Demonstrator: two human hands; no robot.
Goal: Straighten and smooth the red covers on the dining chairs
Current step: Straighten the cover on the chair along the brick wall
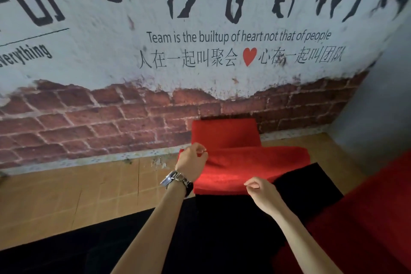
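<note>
A dining chair in a red cover (244, 162) stands against the wall, its backrest (224, 132) facing me. My left hand (192, 160), with a metal watch on the wrist, has curled fingers that pinch the cover at the seat's back left corner. My right hand (259, 191) is at the front edge of the seat, its thumb and fingers curled on the red cloth there. The seat cloth between the two hands shows shallow folds.
A black cloth (200, 240) covers the surface in front of me and reaches the chair's front. More red fabric (367, 218) lies at the lower right. A brick-pattern wall (111, 122) with lettering runs behind the chair, a grey wall (382, 107) on the right, and tan floor tiles (66, 196) to the left.
</note>
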